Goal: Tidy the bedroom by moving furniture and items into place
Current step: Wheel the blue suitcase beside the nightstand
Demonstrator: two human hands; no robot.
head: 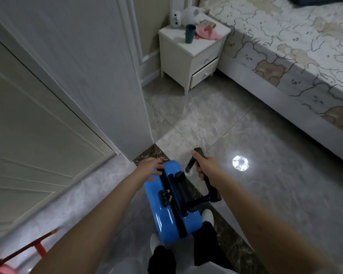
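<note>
A small bright blue suitcase (163, 212) with black trim stands on the floor just in front of my feet, at the doorway threshold. My right hand (203, 165) grips its black pull handle (210, 186), which is extended to the right of the case. My left hand (150, 168) rests with spread fingers on the far top end of the suitcase.
An open white door (99, 76) stands to the left. Ahead sits a white nightstand (188, 56) with a dark green cup (190, 34), a pink cloth and soft toys. A bed (285, 56) with patterned sheets runs along the right. A red frame (38, 246) is at the lower left.
</note>
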